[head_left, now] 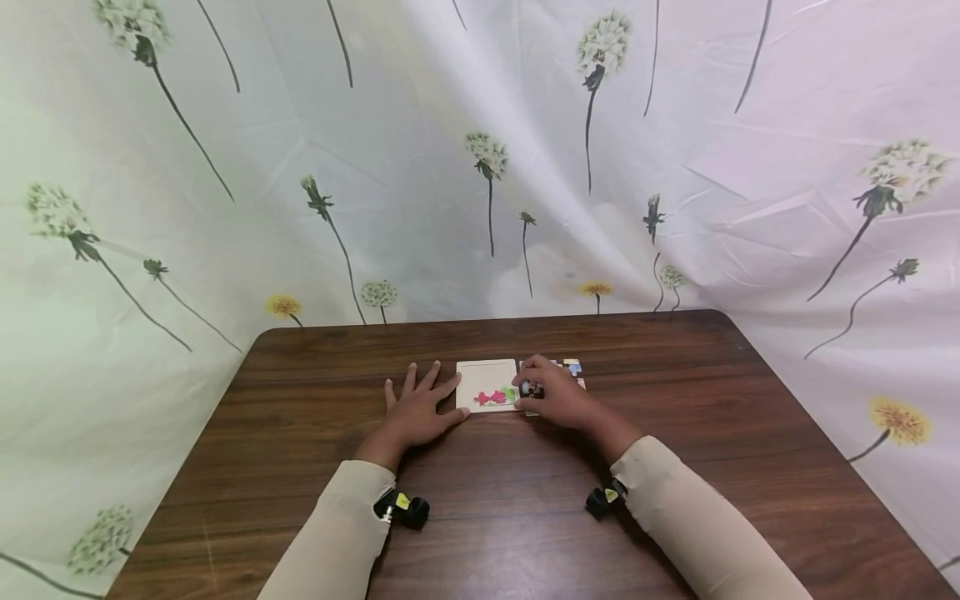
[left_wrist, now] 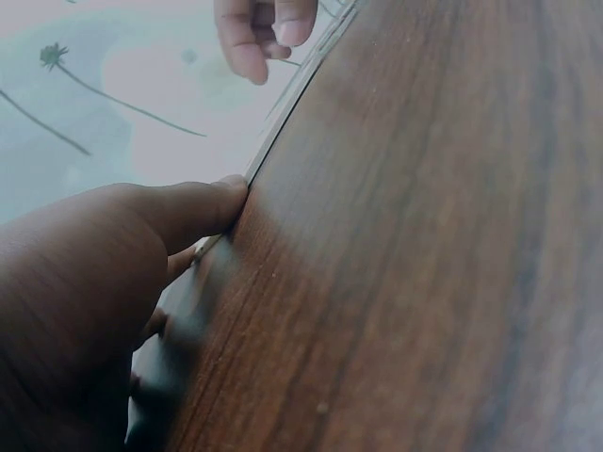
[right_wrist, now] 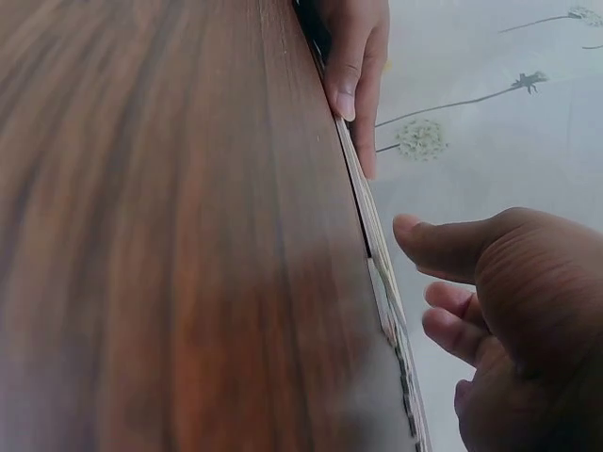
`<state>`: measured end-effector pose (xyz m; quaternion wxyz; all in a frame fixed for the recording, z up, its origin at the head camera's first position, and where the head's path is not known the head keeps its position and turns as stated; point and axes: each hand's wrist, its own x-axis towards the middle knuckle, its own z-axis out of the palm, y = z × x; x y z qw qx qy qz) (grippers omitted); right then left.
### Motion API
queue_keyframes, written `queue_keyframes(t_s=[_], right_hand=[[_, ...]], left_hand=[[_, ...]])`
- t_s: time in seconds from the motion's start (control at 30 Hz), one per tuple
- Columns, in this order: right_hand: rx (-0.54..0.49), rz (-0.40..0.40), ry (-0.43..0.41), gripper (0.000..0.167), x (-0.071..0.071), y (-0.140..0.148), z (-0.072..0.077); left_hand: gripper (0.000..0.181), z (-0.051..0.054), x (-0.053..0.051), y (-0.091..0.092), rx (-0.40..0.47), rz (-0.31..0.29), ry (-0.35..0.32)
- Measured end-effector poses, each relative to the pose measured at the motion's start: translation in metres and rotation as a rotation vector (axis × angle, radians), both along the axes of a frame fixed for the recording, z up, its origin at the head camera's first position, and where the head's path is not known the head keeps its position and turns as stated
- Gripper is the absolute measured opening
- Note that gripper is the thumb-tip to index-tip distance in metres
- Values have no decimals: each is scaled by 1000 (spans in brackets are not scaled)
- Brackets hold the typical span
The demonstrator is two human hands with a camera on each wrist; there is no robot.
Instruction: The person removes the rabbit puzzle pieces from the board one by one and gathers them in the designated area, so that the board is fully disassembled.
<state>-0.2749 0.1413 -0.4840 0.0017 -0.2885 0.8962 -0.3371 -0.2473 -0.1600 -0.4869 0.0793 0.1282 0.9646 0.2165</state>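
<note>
A white puzzle tray (head_left: 483, 372) lies flat on the table, with pink and green puzzle pieces (head_left: 495, 397) along its near side. My left hand (head_left: 416, 412) is spread beside it, thumb and a fingertip touching its left edge; the left wrist view shows that thumb (left_wrist: 212, 207) against the edge. Over the tray's right side hovers my right hand (head_left: 558, 396), fingers bent and apart from the thumb (right_wrist: 438, 245), with nothing visible between them. Under and beyond it are printed puzzle pieces (head_left: 572, 367), partly hidden by the hand.
The brown wooden table (head_left: 495, 508) has a far edge meeting a hanging cloth (head_left: 420, 167) printed with dandelions. Small black cameras (head_left: 411, 510) are strapped at both wrists.
</note>
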Motion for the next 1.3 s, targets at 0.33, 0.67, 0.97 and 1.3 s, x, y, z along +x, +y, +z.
queue_keyframes(t_s=[0.33, 0.67, 0.97, 1.3], right_hand=[[-41, 61, -49, 28, -2, -18, 6], [50, 65, -37, 29, -5, -32, 11], [131, 45, -65, 29, -8, -37, 10], [193, 56, -34, 24, -10, -39, 11]], left_hand=[[75, 0, 0, 0, 4, 3, 0], [76, -2, -3, -1, -12, -6, 2], [76, -1, -2, -1, -10, -12, -1], [75, 2, 0, 1, -16, -11, -2]])
